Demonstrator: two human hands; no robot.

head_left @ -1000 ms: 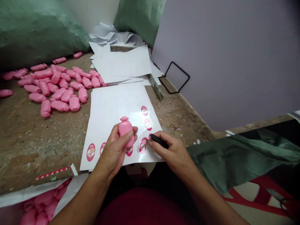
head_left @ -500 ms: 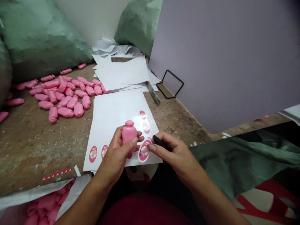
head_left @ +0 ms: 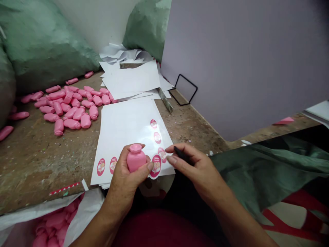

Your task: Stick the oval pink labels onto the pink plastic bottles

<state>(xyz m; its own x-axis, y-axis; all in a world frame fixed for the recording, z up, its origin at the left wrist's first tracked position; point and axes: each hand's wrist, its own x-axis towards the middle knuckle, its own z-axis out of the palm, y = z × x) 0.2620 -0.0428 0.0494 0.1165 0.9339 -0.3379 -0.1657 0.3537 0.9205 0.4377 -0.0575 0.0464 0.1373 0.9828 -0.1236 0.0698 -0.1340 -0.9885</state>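
My left hand (head_left: 127, 180) is wrapped round a small pink plastic bottle (head_left: 135, 158), held upright over the near edge of a white sticker sheet (head_left: 128, 130). A pink oval sticker (head_left: 155, 165) hangs at my left thumb beside the bottle. My right hand (head_left: 196, 168) is just right of it, fingers pinched round a thin black tool (head_left: 182, 154). The sheet still carries a few pink oval stickers, two at its near left (head_left: 106, 166) and three along its right edge (head_left: 157, 137).
A heap of pink bottles (head_left: 72, 106) lies on the brown worktop (head_left: 31, 154) at the left. Blank white sheets (head_left: 131, 77) are stacked behind. More bottles fill a bag (head_left: 51, 226) at the bottom left. Green sacks stand behind; a lilac board (head_left: 244, 58) and green cloth (head_left: 269, 164) are on the right.
My right hand lifted an oval sticker off the sheet with the black tool and brought it to the bottle. My left hand drew the bottle nearer and lower. The camera tilted slightly.
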